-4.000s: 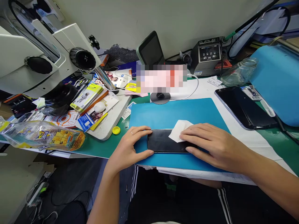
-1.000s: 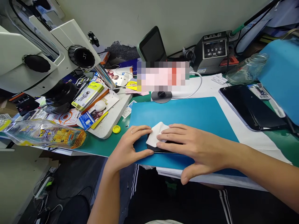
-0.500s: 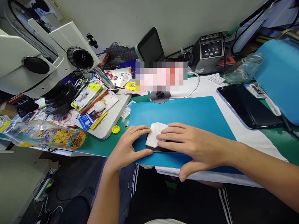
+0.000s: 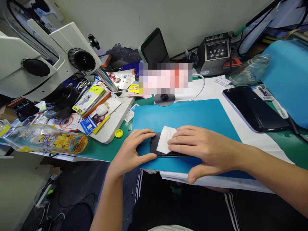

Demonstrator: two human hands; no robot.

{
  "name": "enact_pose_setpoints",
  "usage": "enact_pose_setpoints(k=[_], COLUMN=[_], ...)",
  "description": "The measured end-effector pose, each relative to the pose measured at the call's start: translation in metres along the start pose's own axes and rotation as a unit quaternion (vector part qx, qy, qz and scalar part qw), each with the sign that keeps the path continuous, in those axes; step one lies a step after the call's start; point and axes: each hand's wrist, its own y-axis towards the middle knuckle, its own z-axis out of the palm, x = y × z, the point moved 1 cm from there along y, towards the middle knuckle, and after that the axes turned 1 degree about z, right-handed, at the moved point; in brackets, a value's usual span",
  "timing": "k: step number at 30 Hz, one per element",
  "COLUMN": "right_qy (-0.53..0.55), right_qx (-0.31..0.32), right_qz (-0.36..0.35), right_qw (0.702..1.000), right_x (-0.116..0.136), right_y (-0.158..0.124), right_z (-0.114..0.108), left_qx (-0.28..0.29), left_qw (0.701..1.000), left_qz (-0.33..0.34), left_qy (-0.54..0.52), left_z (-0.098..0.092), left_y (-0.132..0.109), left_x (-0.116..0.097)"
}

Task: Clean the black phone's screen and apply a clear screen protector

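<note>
A black phone (image 4: pixel 154 145) lies screen-up on a blue mat (image 4: pixel 183 115) near the bench's front edge. My left hand (image 4: pixel 131 152) clamps the phone's left end between thumb and fingers. My right hand (image 4: pixel 202 149) lies flat over the phone, its fingers stretched out and pressing a white wipe (image 4: pixel 165 143) onto the screen. Most of the phone is hidden under that hand.
A white microscope (image 4: pixel 40 54) overhangs the left. Packets and booklets (image 4: pixel 90 99) clutter the bench beneath it, with a plastic bag (image 4: pixel 45 139) at the left edge. A second dark phone (image 4: pixel 255 109) lies right, a glass jar (image 4: pixel 250 72) and soldering station (image 4: pixel 215 53) behind.
My right hand has slid the wipe a little to the right along the screen, after moving it left earlier. My left hand has stayed on the phone's end.
</note>
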Motion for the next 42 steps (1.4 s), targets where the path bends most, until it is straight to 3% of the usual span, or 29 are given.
enact_pose_setpoints(k=[9,42], right_qy=[-0.020,-0.070], right_qx=[-0.024,-0.013], right_qz=[0.001,0.005], right_qw=[1.000,0.997], right_x=[-0.0005,-0.0025], right_y=[-0.0039,-0.0090], right_z=[-0.0042,-0.0069], left_qx=[0.001,-0.005], left_qw=[1.000,1.000], left_qz=[-0.001,0.005], left_qy=[0.002,0.002], left_z=[-0.0007,0.0004], left_y=[-0.0002,-0.0008], left_x=[-0.0005,0.0006])
